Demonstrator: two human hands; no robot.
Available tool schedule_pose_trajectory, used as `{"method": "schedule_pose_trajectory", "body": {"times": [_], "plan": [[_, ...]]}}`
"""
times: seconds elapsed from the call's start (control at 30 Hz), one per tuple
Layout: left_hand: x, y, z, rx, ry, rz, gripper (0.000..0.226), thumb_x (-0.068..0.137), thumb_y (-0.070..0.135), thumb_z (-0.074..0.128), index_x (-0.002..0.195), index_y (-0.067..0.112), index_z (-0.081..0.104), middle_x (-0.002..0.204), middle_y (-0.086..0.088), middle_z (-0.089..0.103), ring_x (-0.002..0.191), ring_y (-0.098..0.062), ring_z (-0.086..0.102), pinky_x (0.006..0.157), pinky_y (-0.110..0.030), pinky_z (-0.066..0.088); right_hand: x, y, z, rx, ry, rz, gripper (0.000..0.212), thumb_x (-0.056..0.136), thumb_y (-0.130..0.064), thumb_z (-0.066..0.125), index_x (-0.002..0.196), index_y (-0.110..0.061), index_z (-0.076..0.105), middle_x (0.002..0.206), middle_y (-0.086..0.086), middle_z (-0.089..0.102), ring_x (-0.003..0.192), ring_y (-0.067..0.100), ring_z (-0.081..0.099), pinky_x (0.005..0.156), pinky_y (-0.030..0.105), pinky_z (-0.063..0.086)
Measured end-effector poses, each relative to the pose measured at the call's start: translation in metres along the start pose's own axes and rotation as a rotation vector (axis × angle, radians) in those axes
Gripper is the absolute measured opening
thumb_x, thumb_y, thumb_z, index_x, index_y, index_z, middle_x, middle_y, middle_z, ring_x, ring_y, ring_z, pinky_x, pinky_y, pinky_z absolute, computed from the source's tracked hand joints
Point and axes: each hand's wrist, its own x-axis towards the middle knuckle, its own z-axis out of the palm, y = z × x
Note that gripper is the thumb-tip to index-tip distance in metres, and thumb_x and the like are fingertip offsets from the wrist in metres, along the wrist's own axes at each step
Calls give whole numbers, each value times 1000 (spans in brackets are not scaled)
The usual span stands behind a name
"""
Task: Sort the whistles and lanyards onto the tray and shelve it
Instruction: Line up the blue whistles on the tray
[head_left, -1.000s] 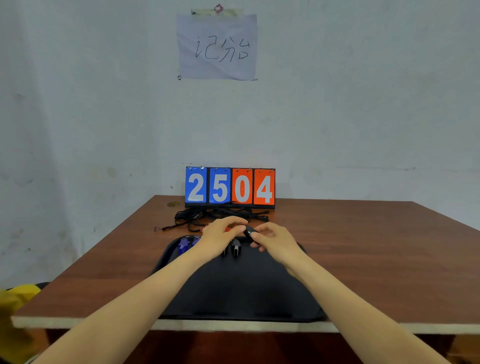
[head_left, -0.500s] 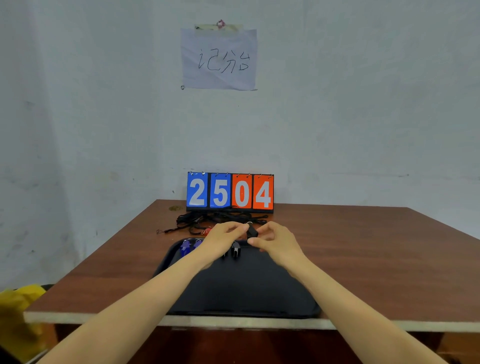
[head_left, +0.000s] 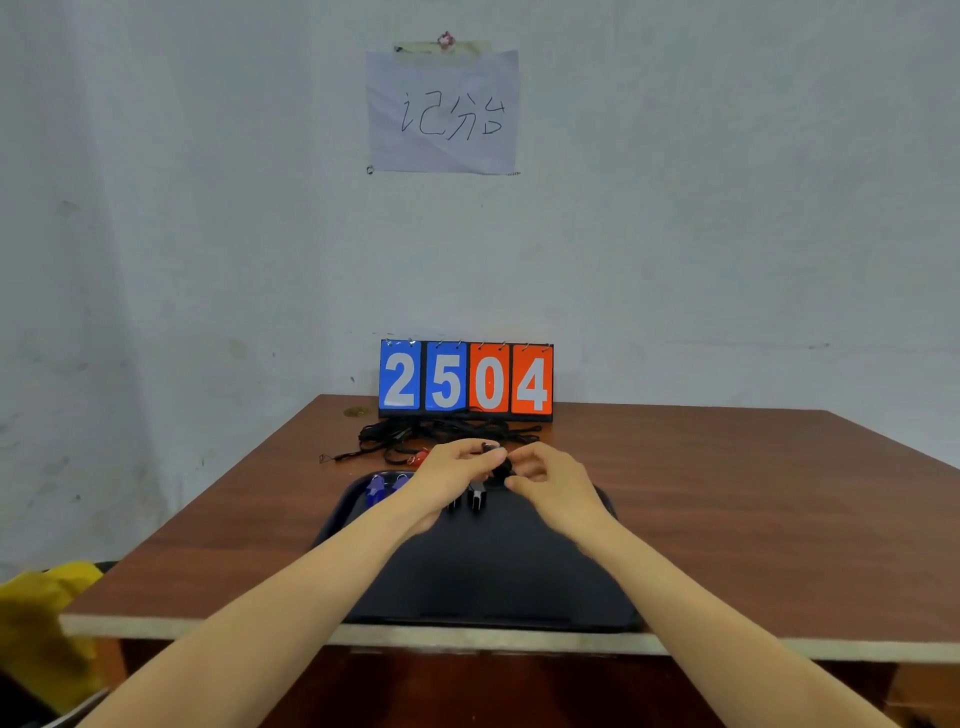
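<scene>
A black tray (head_left: 483, 571) lies at the table's near edge. Two blue whistles (head_left: 382, 487) sit at its far left, and two black whistles (head_left: 470, 498) at its far middle. Above the tray's far rim, my left hand (head_left: 452, 470) and my right hand (head_left: 550, 480) meet around a small black whistle (head_left: 500, 469). Fingers of both hands pinch it. A tangle of black lanyards (head_left: 441, 434) lies on the table beyond the tray. A red whistle (head_left: 418, 457) shows beside the tangle, just left of my left hand.
A flip scoreboard (head_left: 466, 379) reading 2504 stands at the table's far edge against the wall. A handwritten paper sheet (head_left: 441, 111) hangs above it. Something yellow (head_left: 41, 618) sits low on the left, beside the brown table (head_left: 753, 519).
The view has tilted up slightly. Both hands stay together over the tray's far rim, turning the small black whistle between their fingers; it now sits a little lower, between thumb and fingers.
</scene>
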Motion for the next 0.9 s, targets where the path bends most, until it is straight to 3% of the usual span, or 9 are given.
{"method": "schedule_pose_trajectory", "body": {"times": [0.1,0.17,0.27,0.43,0.5,0.6,0.7,0.8,0.9], "plan": [[-1,4,-1,7,-20,8,32,95,35,48,122,24,60,122,5,63,115,-12,54,103,-31,37,3,-1,-3,260,-81,135,29,88,-11,60,117,-14,60,100,-4,63,88,8,59,71,18,44],[0,5,-3,-21,-42,0,35,97,35,45,128,24,56,129,4,60,124,-12,50,110,-35,31,6,-1,-5,481,-148,259,30,87,-10,61,117,-12,63,97,-2,64,86,11,58,75,24,48],[2,9,-6,-75,-64,6,28,96,30,48,119,25,62,122,6,64,120,-12,53,111,-40,31,9,0,-8,706,-205,366,20,88,-6,61,105,-15,64,91,-1,64,80,11,57,81,31,50],[17,10,-4,-17,41,-44,18,90,33,57,98,24,70,112,2,67,115,-17,56,105,-38,37,16,2,-10,337,-169,170,36,88,-13,61,122,-20,56,115,-3,62,101,10,57,85,27,47],[23,6,-2,-16,81,-87,24,87,37,61,101,21,71,112,1,68,114,-18,58,106,-41,39,19,3,-8,186,-129,84,41,85,-16,66,124,-20,54,112,-6,62,102,10,57,84,24,44],[32,-1,4,-21,131,-143,30,85,37,65,105,15,70,114,-1,67,114,-18,57,100,-34,41,23,6,-1,9,-59,0,45,79,-24,73,120,-16,56,105,-5,61,98,11,58,84,23,44],[38,-5,7,29,137,-153,34,87,35,62,111,12,66,119,-4,64,115,-19,55,92,-30,39,30,12,4,-65,-10,-3,40,79,-28,73,114,-14,58,102,-3,62,95,12,59,83,23,45],[44,-11,7,102,93,-157,35,90,35,58,114,11,65,123,-3,62,117,-20,55,94,-30,40,39,20,8,-115,-21,38,37,79,-30,72,110,-15,59,98,-4,62,90,11,58,81,25,47],[53,-21,7,341,87,-135,31,93,39,51,110,19,67,116,0,65,111,-18,56,103,-42,40,47,28,13,-184,-24,87,35,78,-31,73,106,-15,60,102,1,64,92,14,61,84,31,51]]}}
